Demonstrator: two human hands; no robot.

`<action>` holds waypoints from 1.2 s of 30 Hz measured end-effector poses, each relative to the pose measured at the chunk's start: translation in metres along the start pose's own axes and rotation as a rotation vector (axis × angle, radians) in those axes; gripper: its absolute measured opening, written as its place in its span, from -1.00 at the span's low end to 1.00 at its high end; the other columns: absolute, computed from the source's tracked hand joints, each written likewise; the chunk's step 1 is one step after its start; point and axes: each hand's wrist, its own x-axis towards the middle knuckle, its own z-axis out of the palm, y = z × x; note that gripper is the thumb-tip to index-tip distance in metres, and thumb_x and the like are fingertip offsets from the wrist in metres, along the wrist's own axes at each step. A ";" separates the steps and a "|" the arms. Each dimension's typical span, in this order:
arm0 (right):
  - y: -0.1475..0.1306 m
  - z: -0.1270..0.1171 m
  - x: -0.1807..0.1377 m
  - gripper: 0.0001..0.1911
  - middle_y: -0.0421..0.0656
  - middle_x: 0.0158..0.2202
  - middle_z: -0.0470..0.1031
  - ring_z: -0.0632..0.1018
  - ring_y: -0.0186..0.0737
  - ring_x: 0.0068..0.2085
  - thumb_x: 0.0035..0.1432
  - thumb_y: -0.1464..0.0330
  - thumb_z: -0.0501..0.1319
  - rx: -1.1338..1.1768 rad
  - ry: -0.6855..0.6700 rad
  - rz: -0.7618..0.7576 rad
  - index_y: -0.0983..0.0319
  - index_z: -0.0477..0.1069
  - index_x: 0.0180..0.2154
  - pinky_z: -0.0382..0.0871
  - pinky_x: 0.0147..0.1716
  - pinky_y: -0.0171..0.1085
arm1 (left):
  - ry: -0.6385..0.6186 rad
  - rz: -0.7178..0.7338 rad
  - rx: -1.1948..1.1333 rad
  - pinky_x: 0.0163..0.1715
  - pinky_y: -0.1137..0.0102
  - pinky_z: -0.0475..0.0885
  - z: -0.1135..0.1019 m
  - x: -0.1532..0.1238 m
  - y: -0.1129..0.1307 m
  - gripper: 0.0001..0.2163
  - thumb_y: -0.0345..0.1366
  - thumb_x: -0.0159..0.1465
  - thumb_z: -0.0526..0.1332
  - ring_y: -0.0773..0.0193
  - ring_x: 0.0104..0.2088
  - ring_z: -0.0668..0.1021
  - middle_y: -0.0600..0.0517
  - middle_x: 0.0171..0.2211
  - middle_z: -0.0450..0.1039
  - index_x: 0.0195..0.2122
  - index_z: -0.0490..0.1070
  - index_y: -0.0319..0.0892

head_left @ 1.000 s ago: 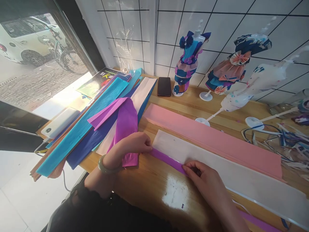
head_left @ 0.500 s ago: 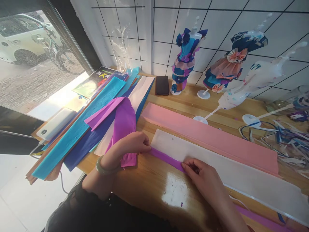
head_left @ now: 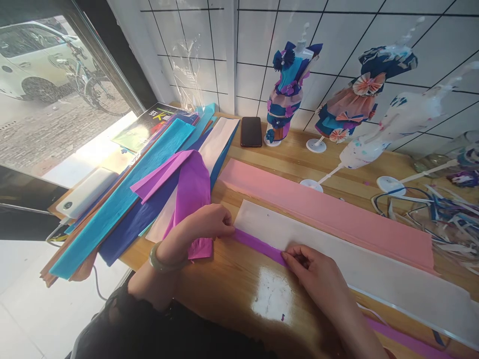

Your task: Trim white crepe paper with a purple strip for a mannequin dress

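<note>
A narrow purple paper strip [head_left: 259, 244] runs along the near edge of a long white paper strip [head_left: 299, 239] on the wooden table. My left hand [head_left: 213, 221], a bangle on its wrist, pinches the purple strip's left end. Farther right, my right hand [head_left: 312, 269] pinches the same strip between thumb and fingers. Past the right forearm, more purple strip shows at the lower right. A wide pink paper strip [head_left: 325, 212] lies just behind the white one. Beside my left hand, a folded purple paper piece [head_left: 192, 189] rests on the stack of papers.
Blue, brown and pale papers [head_left: 123, 199] are piled at the left, with a white power bank [head_left: 90, 192] on them. A phone [head_left: 251, 132] lies at the back. Small dressed mannequins [head_left: 285, 99] stand along the tiled wall. Tangled paper scraps [head_left: 449, 214] are at the right.
Both hands keep their pinch on the purple strip and have hardly moved. The view has shifted very slightly.
</note>
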 end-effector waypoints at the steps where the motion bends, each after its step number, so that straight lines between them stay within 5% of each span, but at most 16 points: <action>1: 0.000 0.000 0.000 -0.68 -0.25 -0.59 0.43 0.39 -0.30 -0.55 0.11 0.13 0.04 0.004 0.004 -0.011 0.18 0.40 -0.49 0.23 -0.52 -0.34 | 0.002 -0.004 -0.002 -0.62 0.45 0.10 0.000 0.000 0.000 -0.79 -0.17 0.04 0.10 0.40 -0.62 0.28 0.12 -0.65 0.29 -0.63 0.28 -0.18; 16: 0.002 0.001 0.001 -0.70 -0.24 -0.57 0.44 0.38 -0.31 -0.55 0.10 0.14 0.06 0.035 -0.001 -0.012 0.18 0.41 -0.47 0.24 -0.53 -0.35 | 0.027 -0.102 -0.036 -0.62 0.45 0.12 -0.005 0.002 0.002 -0.69 -0.04 -0.01 0.20 0.37 -0.62 0.33 0.10 -0.66 0.32 -0.64 0.20 -0.18; 36: 0.002 0.000 0.002 -0.73 -0.25 -0.55 0.44 0.39 -0.33 -0.57 0.09 0.17 0.07 0.104 -0.035 0.040 0.19 0.39 -0.46 0.22 -0.51 -0.33 | -0.012 -0.086 -0.142 -0.63 0.48 0.24 -0.003 0.004 -0.004 -0.77 -0.14 -0.02 0.20 0.33 -0.60 0.43 0.11 -0.66 0.38 -0.59 0.21 -0.17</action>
